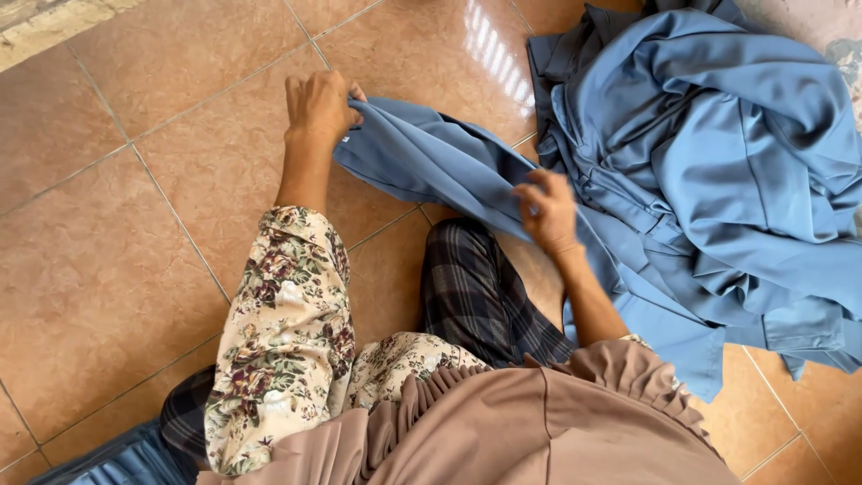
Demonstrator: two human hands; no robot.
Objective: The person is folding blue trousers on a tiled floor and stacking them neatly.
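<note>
My left hand [321, 105] grips one end of a blue garment [431, 166] low over the tiled floor. My right hand [546, 208] pinches the same cloth further along, near my plaid-clad knee [476, 287]. The stretch of fabric between the hands is pulled fairly straight. The rest of the garment runs to the right into a heap of blue clothes [718, 153].
Brown glossy floor tiles [108, 251] fill the left half. A pale stone edge [54, 27] runs at the top left. My floral sleeve [287, 314] and brown pleated veil [539, 422] fill the bottom. A dark blue cloth [126, 462] lies at the bottom left.
</note>
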